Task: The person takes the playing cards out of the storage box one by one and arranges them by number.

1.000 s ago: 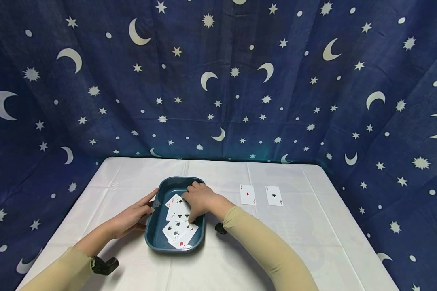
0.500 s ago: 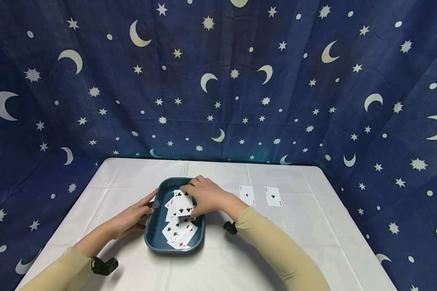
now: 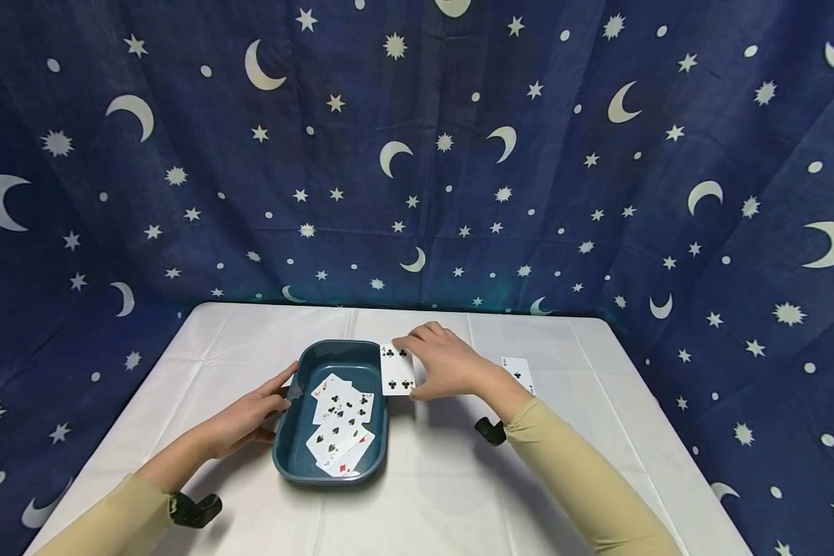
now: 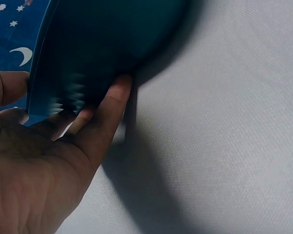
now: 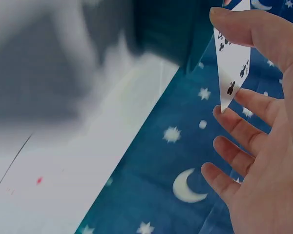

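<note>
My right hand (image 3: 452, 364) pinches a four of clubs (image 3: 391, 377) between thumb and fingers, just past the right rim of a blue plastic tray (image 3: 283, 455). In the right wrist view, the same four of clubs (image 5: 232, 73) stands on edge between thumb and fingertips; the lower fingers are spread. Several face-up playing cards (image 3: 339, 421), clubs, spades and red suits, overlap inside the tray. My left hand (image 3: 246, 417) rests against the tray's left side. In the left wrist view, its fingers lie extended on the outer wall and the thumb touches the rim (image 4: 33, 78).
An ace of clubs (image 3: 517, 371) lies on the white-covered table (image 3: 445, 471) to the right, partly overlapped by my right forearm. The ace of diamonds beside it is hidden behind my right hand. A dark blue curtain (image 3: 361, 224) with moons and stars hangs behind the table.
My right hand has lifted the four of clubs out of the tray and carried it right over the rim. The ace of diamonds has become covered. The left hand stays at the tray.
</note>
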Demonstrator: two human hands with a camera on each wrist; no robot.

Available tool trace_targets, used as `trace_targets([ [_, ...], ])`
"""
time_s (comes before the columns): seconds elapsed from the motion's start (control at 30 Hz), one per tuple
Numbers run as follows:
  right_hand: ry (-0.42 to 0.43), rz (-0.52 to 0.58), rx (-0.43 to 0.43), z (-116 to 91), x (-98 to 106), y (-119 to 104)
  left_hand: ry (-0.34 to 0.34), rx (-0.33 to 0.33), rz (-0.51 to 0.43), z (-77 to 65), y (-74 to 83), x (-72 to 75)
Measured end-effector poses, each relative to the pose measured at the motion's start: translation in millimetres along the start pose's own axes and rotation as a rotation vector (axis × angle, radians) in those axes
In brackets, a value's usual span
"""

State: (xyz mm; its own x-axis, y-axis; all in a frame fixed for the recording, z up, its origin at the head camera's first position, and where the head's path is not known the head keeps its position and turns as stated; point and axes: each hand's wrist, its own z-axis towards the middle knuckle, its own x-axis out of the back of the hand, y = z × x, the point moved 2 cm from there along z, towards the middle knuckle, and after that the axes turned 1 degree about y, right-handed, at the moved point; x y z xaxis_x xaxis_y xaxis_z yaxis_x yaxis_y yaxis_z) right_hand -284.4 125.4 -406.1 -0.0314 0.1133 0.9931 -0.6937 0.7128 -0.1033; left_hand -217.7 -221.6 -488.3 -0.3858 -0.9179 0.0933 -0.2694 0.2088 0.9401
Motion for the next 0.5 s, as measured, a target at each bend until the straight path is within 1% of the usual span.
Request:
trace_targets([
  [0.27, -0.011, 0.010, -0.062, -42, 2, 33, -0.015, -0.016, 0.004, 0.2, 0.2, 1.2],
  [0.5, -0.016, 0.015, -0.098, -72, -2, 49, -0.007, -0.003, 0.015, 0.1, 0.1, 0.4],
])
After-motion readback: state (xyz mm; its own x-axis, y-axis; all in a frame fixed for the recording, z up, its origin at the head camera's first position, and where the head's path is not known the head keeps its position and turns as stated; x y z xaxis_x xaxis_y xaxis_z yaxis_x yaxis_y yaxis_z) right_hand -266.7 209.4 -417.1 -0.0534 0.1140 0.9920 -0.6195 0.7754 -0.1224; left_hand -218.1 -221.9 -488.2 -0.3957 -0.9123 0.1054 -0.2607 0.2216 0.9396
